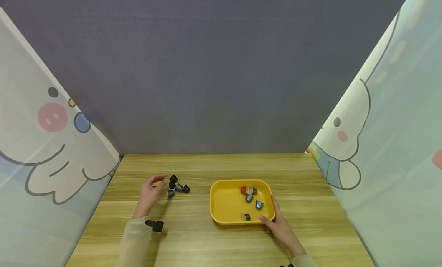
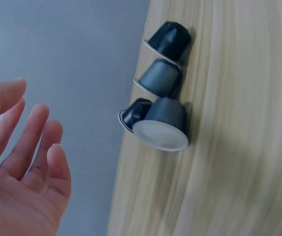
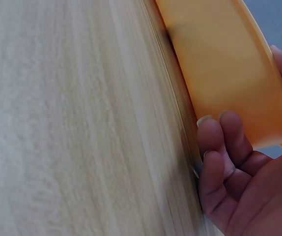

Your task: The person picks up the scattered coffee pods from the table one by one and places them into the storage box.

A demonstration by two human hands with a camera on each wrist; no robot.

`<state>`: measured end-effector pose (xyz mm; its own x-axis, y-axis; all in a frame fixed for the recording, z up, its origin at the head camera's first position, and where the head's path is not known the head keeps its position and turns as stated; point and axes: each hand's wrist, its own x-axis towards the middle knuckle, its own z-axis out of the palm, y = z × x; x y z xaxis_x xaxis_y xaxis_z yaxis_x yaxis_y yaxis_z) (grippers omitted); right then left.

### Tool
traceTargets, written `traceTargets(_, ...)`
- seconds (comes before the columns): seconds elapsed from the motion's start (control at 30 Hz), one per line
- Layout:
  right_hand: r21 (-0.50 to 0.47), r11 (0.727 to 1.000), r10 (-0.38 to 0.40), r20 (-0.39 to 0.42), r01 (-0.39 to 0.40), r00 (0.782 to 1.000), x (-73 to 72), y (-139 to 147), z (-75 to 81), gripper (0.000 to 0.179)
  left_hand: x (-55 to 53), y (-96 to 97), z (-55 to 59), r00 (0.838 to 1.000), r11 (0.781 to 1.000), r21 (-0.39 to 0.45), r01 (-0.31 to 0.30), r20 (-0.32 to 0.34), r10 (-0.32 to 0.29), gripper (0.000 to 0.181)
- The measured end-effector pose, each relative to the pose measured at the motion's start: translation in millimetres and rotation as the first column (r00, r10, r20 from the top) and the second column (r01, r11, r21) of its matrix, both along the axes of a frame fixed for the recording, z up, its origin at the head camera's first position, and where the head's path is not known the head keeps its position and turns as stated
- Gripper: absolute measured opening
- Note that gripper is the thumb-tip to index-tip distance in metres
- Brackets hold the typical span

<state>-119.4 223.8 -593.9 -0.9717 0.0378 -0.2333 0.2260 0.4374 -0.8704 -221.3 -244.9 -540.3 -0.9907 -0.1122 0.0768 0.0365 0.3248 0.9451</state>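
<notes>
Several dark coffee capsules lie in a loose cluster on the wooden table, among them a grey capsule [image 2: 164, 110] with a pale lid and a black capsule [image 2: 170, 40]. Just left of the cluster is my left hand [image 1: 151, 192], fingers loosely bent and nothing between them. At the lower right corner of a yellow tray [image 1: 224, 205], my right hand [image 1: 281, 228] grips the rim, thumb over the edge and other fingers against the outer wall [image 3: 229, 64]. Inside the tray lie a red capsule [image 1: 243, 190], a blue capsule [image 1: 259, 205], a dark capsule [image 1: 246, 217] and others.
The wooden table [image 1: 193, 240] runs back to a grey fabric partition [image 1: 214, 86]. Pale panels with cartoon prints, a left panel [image 1: 31, 159] and a right panel [image 1: 390, 125], flank it. A small black device [image 1: 155, 225] sits at my left wrist.
</notes>
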Motion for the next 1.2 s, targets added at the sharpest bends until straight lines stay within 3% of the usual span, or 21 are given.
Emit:
traceTargets(0.07,0.002,1.000,0.002,-0.004,-0.002,1.000,0.0,0,-0.4,0.097,-3.7,-3.4,-7.0,1.000,1.000,0.007,-0.007,-0.017,0.007,0.028)
traceTargets(0.13,0.009,1.000,0.006,-0.007,-0.005,1.000,-0.3,0,-1.3,0.097,-10.1,-8.5,-20.9,1.000,1.000,0.008,-0.004,-0.031,0.004,0.028)
traceTargets(0.2,0.014,1.000,0.007,-0.011,-0.007,1.000,-0.3,0,-2.1,0.097,-11.0,-9.7,-24.7,1.000,1.000,-0.003,0.005,-0.017,-0.005,0.030)
traceTargets(0.9,-0.003,1.000,-0.001,0.001,0.001,1.000,-0.6,0,-0.3,0.096,-1.6,-4.4,-53.7,0.990,0.999,-0.037,0.036,0.138,-0.031,0.037)
traceTargets(1.03,0.003,1.000,-0.001,0.002,0.001,1.000,-0.2,0,-0.7,0.096,0.9,-3.2,-59.6,0.991,0.997,-0.065,0.033,0.135,-0.024,0.036)
traceTargets(1.2,0.014,1.000,0.002,0.002,-0.002,1.000,-0.5,1,-1.3,0.096,1.6,-1.9,-65.8,0.991,0.999,-0.042,0.032,0.131,-0.027,0.033)
